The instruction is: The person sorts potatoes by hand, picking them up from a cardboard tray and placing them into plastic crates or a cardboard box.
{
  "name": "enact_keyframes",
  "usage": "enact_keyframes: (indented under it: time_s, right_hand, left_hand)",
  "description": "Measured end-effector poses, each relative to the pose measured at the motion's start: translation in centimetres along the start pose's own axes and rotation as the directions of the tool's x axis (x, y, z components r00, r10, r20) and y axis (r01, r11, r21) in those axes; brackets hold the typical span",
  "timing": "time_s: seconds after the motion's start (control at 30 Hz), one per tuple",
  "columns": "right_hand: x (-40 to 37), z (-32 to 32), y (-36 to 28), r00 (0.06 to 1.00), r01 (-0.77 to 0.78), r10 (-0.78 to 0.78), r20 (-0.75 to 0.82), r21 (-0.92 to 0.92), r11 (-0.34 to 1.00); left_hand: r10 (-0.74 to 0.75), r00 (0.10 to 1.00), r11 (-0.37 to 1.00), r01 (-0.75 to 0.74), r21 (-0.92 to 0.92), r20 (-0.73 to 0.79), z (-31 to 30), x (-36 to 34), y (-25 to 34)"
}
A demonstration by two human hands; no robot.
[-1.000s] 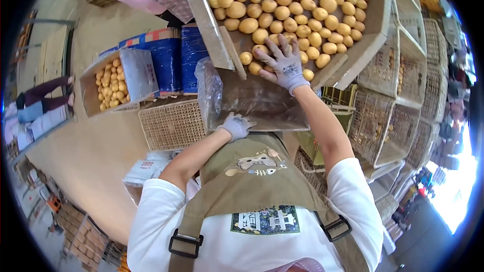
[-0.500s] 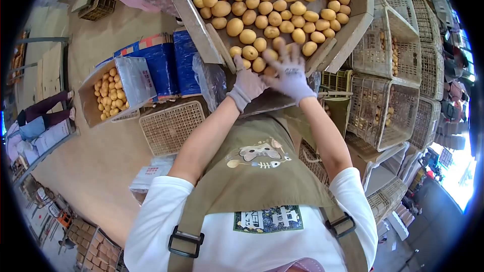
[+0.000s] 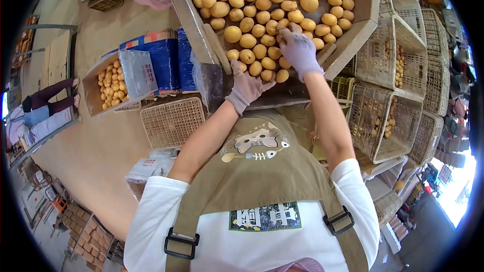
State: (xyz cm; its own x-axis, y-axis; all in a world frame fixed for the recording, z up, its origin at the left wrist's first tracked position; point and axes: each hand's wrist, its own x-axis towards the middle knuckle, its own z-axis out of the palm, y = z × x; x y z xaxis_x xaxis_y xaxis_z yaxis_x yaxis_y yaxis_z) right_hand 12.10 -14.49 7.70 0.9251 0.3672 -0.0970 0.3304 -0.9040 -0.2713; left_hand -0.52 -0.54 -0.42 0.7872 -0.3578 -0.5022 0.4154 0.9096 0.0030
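Many round yellow-brown potatoes lie in a wooden-sided tray at the top. My left hand, in a pale glove, is at the tray's near opening, fingers spread under and beside the nearest potatoes. Farther in and to the right, my right hand, gloved in pale lilac, reaches over the potatoes with its fingers bent down among them. Whether its fingertips grip a potato cannot be made out.
A box of potatoes stands left, beside blue-wrapped cartons and an empty plastic crate. Stacked crates rise at the right. Another person's legs show far left; a pink-clad person is at the top.
My right hand has moved right and deeper over the potatoes, its fingers now bent. Several potatoes have shifted toward the near opening, beside my left hand. The pink-clad person at the top has shifted.
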Motion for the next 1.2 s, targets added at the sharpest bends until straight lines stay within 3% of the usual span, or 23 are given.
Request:
enact_keyframes:
  time_s: [0.1,0.23,0.37,0.5,0.6,0.7,0.8,0.83,0.93,1.0,1.03,1.1,1.13,1.17,1.2]
  right_hand:
    - [2.5,-1.4,-2.0,0.978,-0.037,0.087,0.187,-0.256,0.966]
    - [4.9,-2.4,-1.8,0.883,-0.145,0.187,0.430,-0.130,0.981]
    - [2.3,-1.0,0.5,0.945,-0.093,0.088,0.314,0.001,0.996]
    - [1.6,0.2,0.2,0.947,-0.242,0.241,0.210,-0.022,0.970]
    - [0.3,-0.8,-0.1,0.942,-0.214,0.217,0.255,-0.042,0.976]
    - [0.8,0.0,0.0,0.956,-0.161,0.198,0.217,-0.177,0.971]
    - [1.8,-0.4,0.2,0.952,-0.117,0.156,0.263,-0.159,0.980]
    - [1.6,-0.8,0.4,0.966,-0.110,0.126,0.226,-0.084,0.990]
    - [-1.8,-4.0,2.4,0.991,0.133,-0.129,-0.044,0.097,0.986]
    - [-4.1,-6.4,8.4,0.871,0.281,-0.277,-0.405,-0.050,0.958]
    - [-5.2,-8.2,11.9,0.832,0.144,-0.188,-0.522,-0.124,0.982]
    - [-5.7,-11.3,16.0,0.734,-0.365,0.098,-0.672,-0.268,0.892]
    - [-5.2,-11.5,16.2,0.702,-0.447,0.131,-0.700,-0.290,0.846]
    - [-4.2,-10.4,15.6,0.754,-0.329,0.086,-0.651,-0.261,0.907]
    - [-3.0,-9.7,12.2,0.879,-0.157,0.093,-0.467,-0.101,0.982]
  left_hand:
    - [0.020,0.999,0.999,-0.019,0.034,-0.035,0.5,-0.2,0.2]
    - [0.021,0.999,1.000,-0.021,-0.001,-0.040,0.6,-0.4,-0.2]
    - [0.023,1.000,0.996,-0.025,-0.090,-0.020,0.2,-0.2,-0.4]
    - [0.042,0.999,0.995,-0.043,-0.095,-0.008,0.6,0.1,-0.5]
    - [0.058,0.998,0.994,-0.057,-0.094,0.004,0.6,0.0,-0.6]
    - [0.077,0.997,0.992,-0.079,-0.102,-0.026,0.9,0.2,-1.1]
    - [0.070,0.998,0.990,-0.070,-0.121,-0.005,1.1,0.2,-0.9]
    - [0.074,0.997,0.990,-0.073,-0.124,0.008,0.9,0.2,-1.0]
    - [0.084,0.996,0.992,-0.084,-0.093,-0.004,1.5,-0.3,-0.6]
    - [0.067,0.998,0.988,-0.065,-0.141,0.013,1.2,-0.1,-0.5]
    - [0.097,0.994,0.987,-0.091,-0.131,0.045,1.3,0.1,-0.5]
    - [0.115,0.989,0.982,-0.098,-0.163,0.096,0.6,0.0,-1.2]
    - [0.112,0.985,0.976,-0.084,-0.198,0.130,0.4,0.4,-1.3]
    - [0.111,0.980,0.970,-0.071,-0.231,0.165,0.2,0.9,-1.3]
    - [0.110,0.979,0.968,-0.066,-0.244,0.171,0.2,0.9,-1.4]
